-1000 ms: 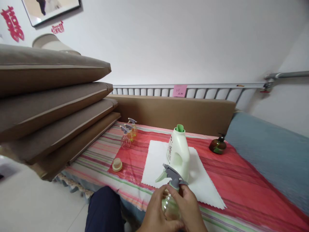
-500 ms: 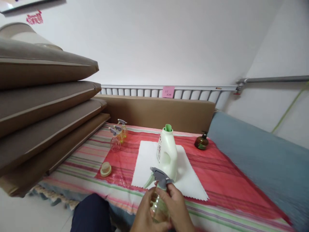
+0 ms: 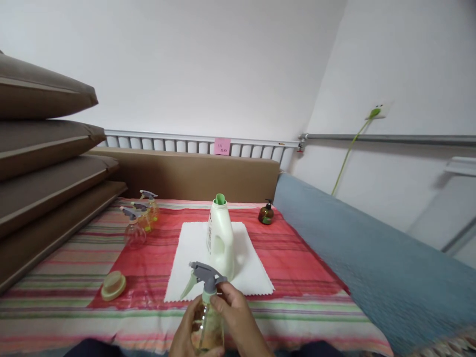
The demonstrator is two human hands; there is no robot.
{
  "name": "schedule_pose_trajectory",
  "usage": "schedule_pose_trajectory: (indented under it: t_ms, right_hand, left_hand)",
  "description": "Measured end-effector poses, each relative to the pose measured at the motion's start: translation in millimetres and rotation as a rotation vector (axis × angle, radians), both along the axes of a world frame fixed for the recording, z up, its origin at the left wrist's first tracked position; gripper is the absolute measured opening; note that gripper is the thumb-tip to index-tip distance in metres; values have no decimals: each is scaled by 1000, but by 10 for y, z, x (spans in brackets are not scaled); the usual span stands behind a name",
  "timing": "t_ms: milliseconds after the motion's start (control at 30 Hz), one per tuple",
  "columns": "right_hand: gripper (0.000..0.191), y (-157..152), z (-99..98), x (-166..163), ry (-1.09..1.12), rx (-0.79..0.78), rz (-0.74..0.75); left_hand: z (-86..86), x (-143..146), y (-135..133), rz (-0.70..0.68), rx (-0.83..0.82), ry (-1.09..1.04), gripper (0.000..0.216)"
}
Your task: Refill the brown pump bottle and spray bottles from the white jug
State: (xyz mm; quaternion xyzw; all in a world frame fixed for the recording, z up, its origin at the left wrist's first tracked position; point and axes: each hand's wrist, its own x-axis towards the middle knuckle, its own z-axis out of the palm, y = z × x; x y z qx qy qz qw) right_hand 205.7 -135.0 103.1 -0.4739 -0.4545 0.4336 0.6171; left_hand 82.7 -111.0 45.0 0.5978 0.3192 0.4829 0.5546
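Observation:
A clear spray bottle (image 3: 211, 329) with a grey trigger head and pale green collar stands upright between my hands at the near edge. My left hand (image 3: 185, 331) is wrapped round its body from the left. At the neck, the fingers and thumb of my right hand (image 3: 238, 312) grip the collar under the grey head. Just beyond is a large pale green jug (image 3: 222, 238) with its cap off and a green spout showing; it stands on a white cloth (image 3: 255, 277) with a zigzag edge. The jug's round cap (image 3: 113, 284) lies to the left.
Three more spray bottles (image 3: 134, 233) stand at the left. A brown pump bottle (image 3: 266, 214) is at the back right. Stacked brown cushions (image 3: 48, 171) rise on the left, and a blue-covered backrest (image 3: 357, 238) runs along the right. A pink note (image 3: 222, 146) hangs on the radiator.
My view has swung to the right, so everything sits further left and a wall socket shows. Both hands still hold the spray bottle by its body and neck.

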Motion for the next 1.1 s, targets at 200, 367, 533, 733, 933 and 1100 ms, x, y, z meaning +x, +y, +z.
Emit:
schedule_pose_trajectory:
  t_ms: [200, 367, 533, 733, 933, 1100]
  right_hand:
    - [28, 11, 23, -75, -136, -58, -168]
    - [28, -27, 83, -64, -136, 5, -31]
    - [28, -30, 41, -22, -201, -56, -149]
    - [32, -7, -6, -34, -208, -47, -66]
    - [28, 18, 132, -35, -121, -59, -2]
    - [28, 40, 255, -12, -49, -22, 196]
  left_hand:
    - [-14, -68, 2, -33, 14, 27, 79]
    - [7, -62, -44, -34, 66, 18, 74]
    - [64, -111, -64, -56, 86, 155, 81]
    - [136, -134, -85, -71, 65, 131, 78]
    - [240, -139, -57, -140, 24, 104, 77]
    - [277, -199, 5, -166, -14, 98, 81]
